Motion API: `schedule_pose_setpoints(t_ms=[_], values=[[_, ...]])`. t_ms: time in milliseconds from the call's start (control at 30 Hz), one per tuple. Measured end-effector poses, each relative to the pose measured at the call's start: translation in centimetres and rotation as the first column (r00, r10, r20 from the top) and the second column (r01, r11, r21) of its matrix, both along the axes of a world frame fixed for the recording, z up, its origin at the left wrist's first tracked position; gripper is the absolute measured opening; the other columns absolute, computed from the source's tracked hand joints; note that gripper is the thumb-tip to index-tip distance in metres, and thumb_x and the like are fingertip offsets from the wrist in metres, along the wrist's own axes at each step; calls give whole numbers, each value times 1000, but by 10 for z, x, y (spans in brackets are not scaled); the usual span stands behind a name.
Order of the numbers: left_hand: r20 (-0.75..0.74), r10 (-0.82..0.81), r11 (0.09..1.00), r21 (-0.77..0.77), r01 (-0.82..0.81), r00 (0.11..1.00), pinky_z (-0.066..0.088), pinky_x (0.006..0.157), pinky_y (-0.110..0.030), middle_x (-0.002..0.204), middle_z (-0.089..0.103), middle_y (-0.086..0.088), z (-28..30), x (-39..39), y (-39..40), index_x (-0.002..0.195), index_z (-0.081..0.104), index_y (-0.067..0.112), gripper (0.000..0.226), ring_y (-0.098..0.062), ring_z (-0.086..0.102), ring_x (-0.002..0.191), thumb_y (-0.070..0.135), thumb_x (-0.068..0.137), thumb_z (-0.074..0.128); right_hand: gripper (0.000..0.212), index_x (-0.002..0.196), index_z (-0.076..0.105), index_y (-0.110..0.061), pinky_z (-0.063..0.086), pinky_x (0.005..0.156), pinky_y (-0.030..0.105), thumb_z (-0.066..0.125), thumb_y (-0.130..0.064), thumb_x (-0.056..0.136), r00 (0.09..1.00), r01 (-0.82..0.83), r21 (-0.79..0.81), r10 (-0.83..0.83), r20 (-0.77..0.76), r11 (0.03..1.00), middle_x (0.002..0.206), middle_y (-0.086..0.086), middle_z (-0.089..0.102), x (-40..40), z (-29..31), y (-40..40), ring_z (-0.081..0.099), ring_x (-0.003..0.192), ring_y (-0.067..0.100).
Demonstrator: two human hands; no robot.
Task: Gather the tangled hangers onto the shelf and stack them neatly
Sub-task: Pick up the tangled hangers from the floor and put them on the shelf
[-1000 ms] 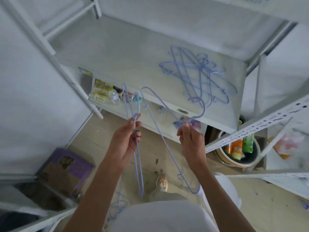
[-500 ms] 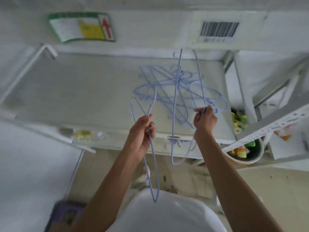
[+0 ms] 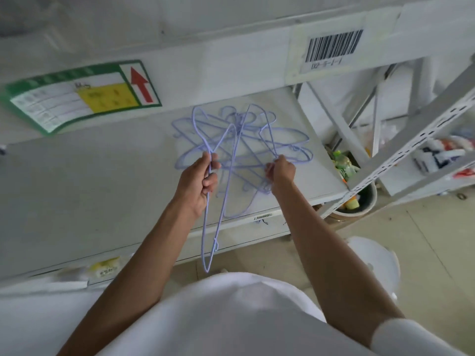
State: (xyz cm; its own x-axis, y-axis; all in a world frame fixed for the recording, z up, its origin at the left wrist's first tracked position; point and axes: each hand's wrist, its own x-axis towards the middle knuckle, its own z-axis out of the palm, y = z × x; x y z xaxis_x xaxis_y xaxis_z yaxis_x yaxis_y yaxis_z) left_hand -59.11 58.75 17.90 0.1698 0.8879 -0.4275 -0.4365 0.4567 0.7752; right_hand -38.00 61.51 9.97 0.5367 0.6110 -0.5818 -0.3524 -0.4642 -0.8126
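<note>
You are standing at a white metal shelf [image 3: 90,191], your left hand [image 3: 196,182] gripping a pale lilac wire hanger [image 3: 208,227] with the fingers [image 3: 211,181] curled round its thin rods, so that its long narrow loop is hanging down past the shelf's front edge toward your white shirt [image 3: 218,317]. Your right hand [image 3: 281,170] is pinching a wire of a second hanger [image 3: 232,160], fingers closed tight on it, its frame running up over the shelf and down past the lip. Behind both hands, a tangle of hangers [image 3: 259,140] of the same lilac colour is lying on the right half of the shelf, their hooks and shoulders crossing at many angles; how many there are cannot be told. The left half of the shelf board is lying bare and grey. Above, the next shelf's front rail is carrying a green-bordered label [image 3: 77,95] with a red arrow and a barcode sticker [image 3: 334,46]. To the right, a perforated upright [image 3: 401,150] is slanting close beside the pile, with a bucket [image 3: 359,204] of bottles just beyond the shelf's right edge.
</note>
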Motion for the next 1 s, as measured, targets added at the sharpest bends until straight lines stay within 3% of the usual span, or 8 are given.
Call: schedule_pose_setpoints(t_ms=[67,200,267,367,533,667,800,1000], values=[[-4,-50,999,9,50,999,19,32,-11,74,58,6,1,2,10,94,65,14,26,3,32,32,27,109,48,37,90,63,-9,51,67,34,40,-31,108,999,-4,23,5,-33,1000,88,14,64,13,2,-11,60,76,27],[-164,-77,980,169,105,983,21,33,-14,65,66,9,10,23,45,86,65,15,18,-1,34,35,22,102,62,56,142,55,-6,57,87,41,32,-46,111,995,-52,97,60,-80,994,129,15,60,48,-2,-47,59,116,29],[-344,-64,947,275,166,937,23,37,-15,64,68,2,9,40,65,81,66,14,16,-5,35,37,19,96,69,64,151,48,-8,55,93,40,28,-54,111,988,-96,167,115,-104,981,142,13,56,56,1,-61,54,130,28],[-641,2,882,363,301,767,36,44,-22,65,69,-7,-7,58,93,81,70,8,15,-13,43,42,16,92,72,66,155,44,-15,47,108,44,22,-57,110,978,-154,237,181,-100,959,157,10,48,57,9,-76,44,144,25],[-948,49,785,231,575,314,58,70,-32,69,76,0,-47,49,116,73,75,18,14,-13,71,65,28,82,72,66,163,30,-21,37,119,47,23,-58,109,957,-212,220,249,-152,952,168,7,29,59,19,-94,29,154,25],[-975,-32,740,124,660,219,58,71,-32,68,76,5,-66,33,119,77,74,26,12,-11,75,75,36,83,73,68,167,15,-21,16,130,43,18,-58,109,926,-364,181,375,-34,914,174,-1,14,60,26,-96,14,160,17],[-982,-38,781,85,618,183,56,73,-33,82,80,1,-85,29,119,85,79,22,18,-14,75,82,39,83,76,61,167,7,-17,-1,131,38,17,-46,114,744,-621,-32,602,289,783,175,-2,0,52,34,-83,-3,161,12],[-991,99,836,130,534,86,49,70,-30,92,80,3,-90,18,104,93,76,25,21,-22,74,90,43,85,69,54,164,12,-5,-6,128,28,13,-28,115,248,-733,-375,737,628,567,174,11,-2,46,21,-62,-7,161,22]])
